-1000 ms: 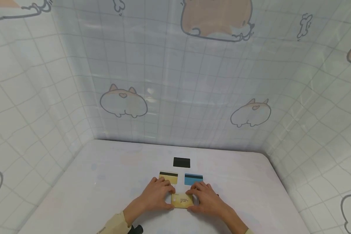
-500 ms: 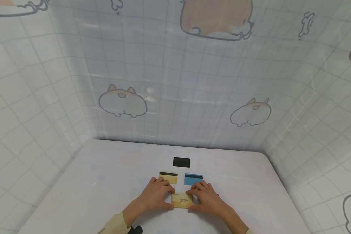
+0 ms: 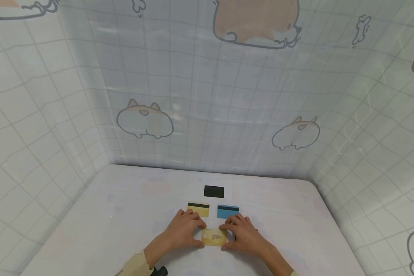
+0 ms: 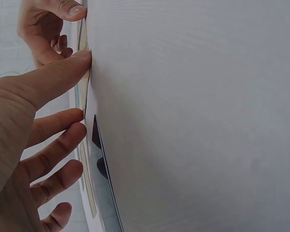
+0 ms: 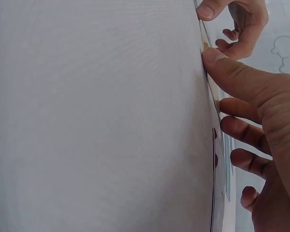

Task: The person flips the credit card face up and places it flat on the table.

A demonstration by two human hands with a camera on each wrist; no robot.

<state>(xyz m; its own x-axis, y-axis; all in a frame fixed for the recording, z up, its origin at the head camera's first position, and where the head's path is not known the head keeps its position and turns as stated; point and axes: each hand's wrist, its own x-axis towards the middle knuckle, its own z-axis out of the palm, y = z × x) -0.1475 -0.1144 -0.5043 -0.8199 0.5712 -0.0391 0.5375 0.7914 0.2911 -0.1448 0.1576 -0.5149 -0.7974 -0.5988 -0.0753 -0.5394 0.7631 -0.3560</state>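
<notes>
My left hand (image 3: 184, 230) and right hand (image 3: 243, 234) face each other over the near part of the table. Between them a yellow bank card (image 3: 214, 237) lies flat or nearly so, a chip and dark lettering on its upper face. The left thumb and forefinger hold its left corners; the right thumb and forefinger hold its right ones. In the left wrist view, a thin dark-edged card (image 4: 111, 191) shows below the left fingers. Another thin dark edge of a flat piece (image 5: 213, 179) appears beside the right fingers in the right wrist view.
Just beyond the hands lie a yellow striped card (image 3: 201, 211) and a blue striped card (image 3: 227, 211), side by side. A black card (image 3: 214, 191) lies farther back. White sheeting (image 3: 224, 153) with a grid and cartoon animals walls the table (image 3: 141, 191) at the back and sides.
</notes>
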